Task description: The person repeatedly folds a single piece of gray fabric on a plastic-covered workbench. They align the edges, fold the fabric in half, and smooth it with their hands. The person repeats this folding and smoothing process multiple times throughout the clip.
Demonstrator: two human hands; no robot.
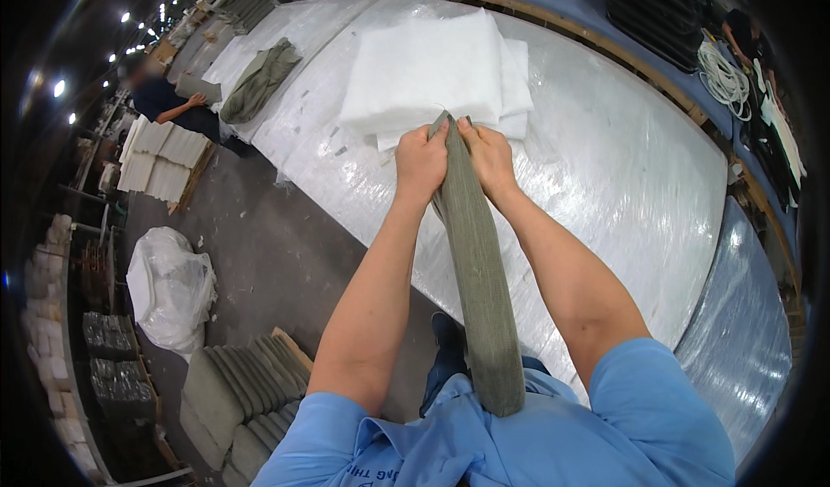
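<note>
The long worktable wrapped in shiny clear plastic sheeting (605, 167) runs slantwise in front of me. On it, just past my hands, sits a stack of thick white fluffy wadding sheets (432, 68). Down on the floor to my left stands a row of grey-green padded cushions set on edge (233, 392), and beyond it a bulging clear plastic sack (169, 284). A long, narrow grey-green fabric cover (475, 271) hangs from my hands down against my light-blue shirt (553, 448); its upper end is at the near edge of the wadding stack. A second crumpled grey-green fabric cover (259, 81) lies farther along the table to the left. My left hand (421, 160) is closed on the left side of the cover's top end, and my right hand (488, 154) pinches the right side, the two hands close together with the cloth between them.
</note>
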